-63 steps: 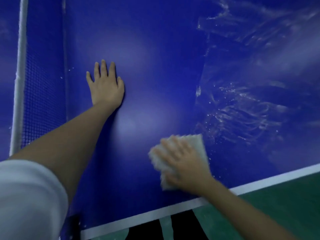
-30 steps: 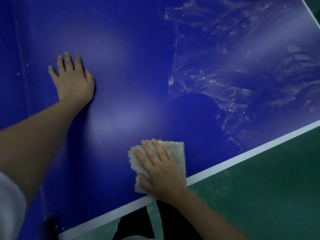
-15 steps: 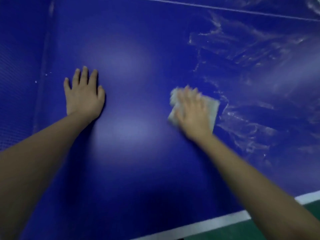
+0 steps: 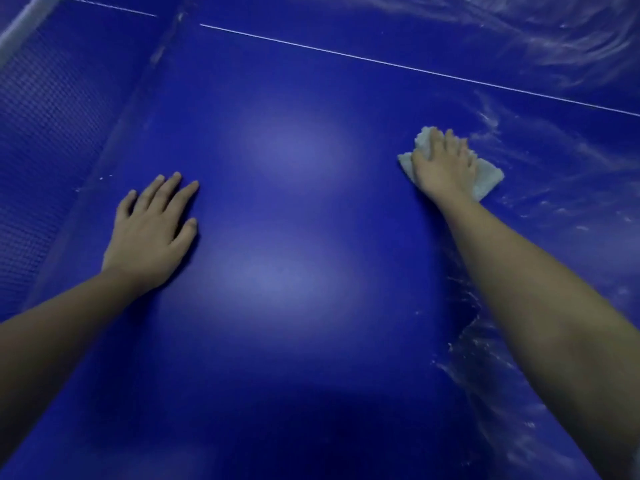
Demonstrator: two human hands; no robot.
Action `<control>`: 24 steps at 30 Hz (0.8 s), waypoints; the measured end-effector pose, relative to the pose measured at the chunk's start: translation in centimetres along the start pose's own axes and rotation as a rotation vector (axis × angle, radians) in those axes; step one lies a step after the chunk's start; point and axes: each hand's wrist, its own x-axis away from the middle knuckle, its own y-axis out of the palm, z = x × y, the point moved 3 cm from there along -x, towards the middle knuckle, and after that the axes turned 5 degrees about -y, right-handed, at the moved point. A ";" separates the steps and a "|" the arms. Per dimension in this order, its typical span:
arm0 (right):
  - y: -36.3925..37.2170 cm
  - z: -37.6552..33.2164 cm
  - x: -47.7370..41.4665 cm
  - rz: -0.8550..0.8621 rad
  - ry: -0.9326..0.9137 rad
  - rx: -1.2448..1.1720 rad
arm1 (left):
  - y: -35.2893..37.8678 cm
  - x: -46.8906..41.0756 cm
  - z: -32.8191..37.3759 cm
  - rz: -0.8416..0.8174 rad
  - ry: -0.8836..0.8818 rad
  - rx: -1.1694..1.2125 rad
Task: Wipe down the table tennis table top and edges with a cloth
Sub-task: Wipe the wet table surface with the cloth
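Observation:
The blue table tennis table top (image 4: 294, 209) fills the view. My right hand (image 4: 443, 164) presses flat on a pale folded cloth (image 4: 486, 178) at the right, below the thin white centre line (image 4: 381, 62). The cloth's corners stick out to the left and right of my fingers. My left hand (image 4: 152, 233) lies flat on the table at the left, fingers slightly apart, holding nothing. White streaky smears (image 4: 554, 46) cover the surface right of and beyond the cloth; the middle of the table is smooth.
The blue net (image 4: 45, 133) with its white top band (image 4: 20, 29) stands along the left side, close to my left hand. More wet streaks (image 4: 485, 375) run beside my right forearm.
My right hand has pushed the cloth away from the near white edge, up and to the right toward the centre line. The view has moved forward; the near edge and green floor have left the frame.

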 end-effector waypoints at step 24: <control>1.4 0.1 6.2 -0.030 -0.603 0.154 | 3.8 1.4 23.6 -0.134 0.119 -0.051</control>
